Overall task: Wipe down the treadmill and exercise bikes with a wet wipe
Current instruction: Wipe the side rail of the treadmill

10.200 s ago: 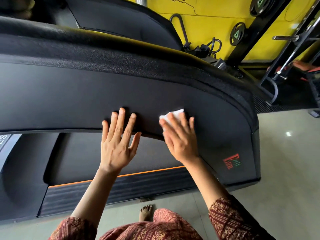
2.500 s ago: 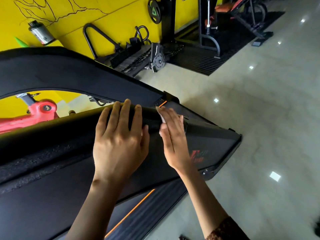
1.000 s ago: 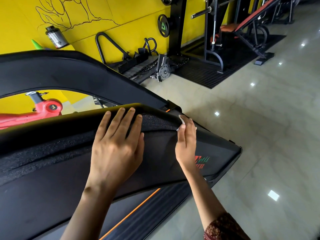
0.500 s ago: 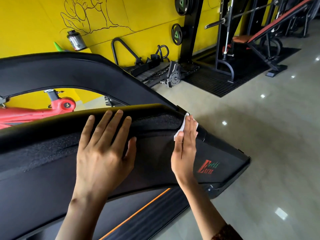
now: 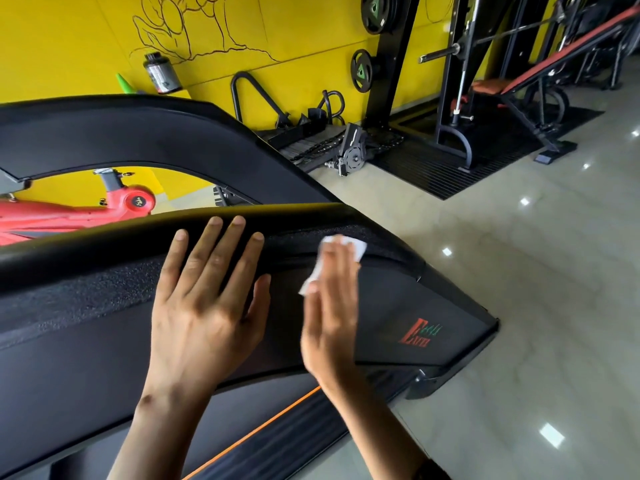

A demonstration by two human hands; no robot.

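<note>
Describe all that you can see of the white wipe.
The wipe is a small, thin white sheet, somewhat crumpled. The straight fingers of the right hand press it against the treadmill's black textured rail. Only two parts show: one beyond their tips, one at the left of the fingers. Wetness cannot be seen.

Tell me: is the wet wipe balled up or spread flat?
Spread flat: the wet wipe is pressed on the treadmill under the right hand, edges showing. Folded layers: cannot tell.

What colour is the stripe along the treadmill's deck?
Orange; the stripe shows best in the head view.
</note>
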